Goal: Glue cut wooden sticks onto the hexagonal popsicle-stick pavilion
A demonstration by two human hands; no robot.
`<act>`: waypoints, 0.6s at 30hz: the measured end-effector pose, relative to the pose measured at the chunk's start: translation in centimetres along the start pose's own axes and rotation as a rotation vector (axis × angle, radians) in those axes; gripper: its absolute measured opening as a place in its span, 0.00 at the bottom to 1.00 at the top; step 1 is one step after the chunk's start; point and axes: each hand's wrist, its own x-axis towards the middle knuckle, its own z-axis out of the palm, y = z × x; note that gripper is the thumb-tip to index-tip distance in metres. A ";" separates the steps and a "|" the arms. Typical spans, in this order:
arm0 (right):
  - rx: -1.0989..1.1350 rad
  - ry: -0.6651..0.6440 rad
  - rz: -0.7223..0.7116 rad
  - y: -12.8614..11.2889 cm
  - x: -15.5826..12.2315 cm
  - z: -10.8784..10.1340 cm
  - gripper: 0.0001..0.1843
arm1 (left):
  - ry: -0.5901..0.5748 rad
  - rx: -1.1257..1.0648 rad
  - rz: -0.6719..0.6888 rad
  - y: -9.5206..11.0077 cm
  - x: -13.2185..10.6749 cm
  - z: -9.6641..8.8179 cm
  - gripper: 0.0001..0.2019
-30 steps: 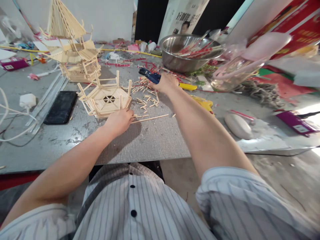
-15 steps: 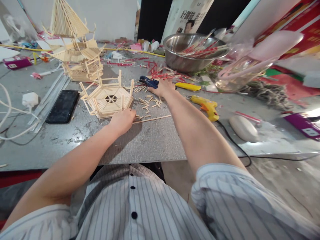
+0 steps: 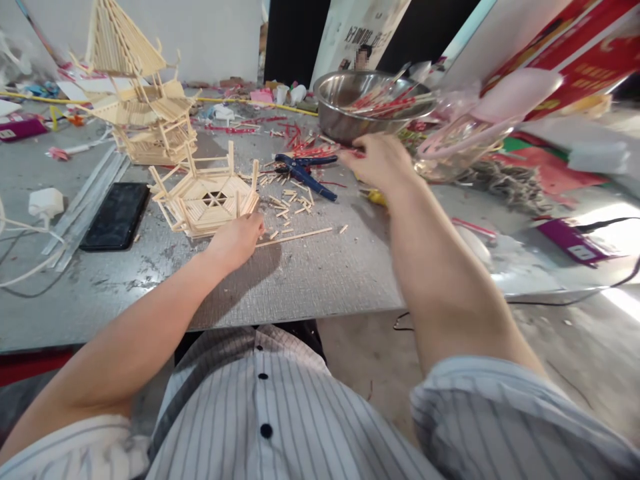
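My left hand [image 3: 235,240] rests on the grey table [image 3: 310,280] with its fingers curled, right at the front corner of a hexagonal stick base [image 3: 207,197]. What its fingertips pinch is hidden. My right hand [image 3: 383,160] hovers beside a steel bowl [image 3: 345,123] of red-tipped sticks, with its back towards me and its fingers mostly hidden. Blue-handled cutters [image 3: 303,170] lie free on the table to the left of that hand. Short cut sticks [image 3: 293,203] and one long stick [image 3: 295,237] lie between my hands.
A tall stick pagoda [image 3: 135,100] stands at the back left. A black phone [image 3: 117,215] and a white charger [image 3: 46,200] with cables lie left. A clear container with a pink lid [image 3: 475,133] and a purple box [image 3: 573,240] are right. A yellow tool [image 3: 375,197] peeks from behind my right arm.
My right hand has let go of the blue cutters and moved right and back to the steel bowl. The cutters now lie on the table. My left hand has stayed at the base.
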 end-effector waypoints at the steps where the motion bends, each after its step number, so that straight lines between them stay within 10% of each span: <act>1: -0.067 0.023 0.089 0.9 -1.1 -1.0 0.26 | 0.052 -0.048 0.011 0.0 -0.1 0.0 0.09; 8: -0.259 -0.296 0.572 5.6 -6.1 -1.6 0.27 | 0.286 -0.389 0.040 0.2 -0.5 0.6 0.06; 18: -0.178 -0.323 0.546 8.8 -6.2 0.6 0.32 | -0.029 -0.869 -0.357 1.1 -0.8 -0.9 0.14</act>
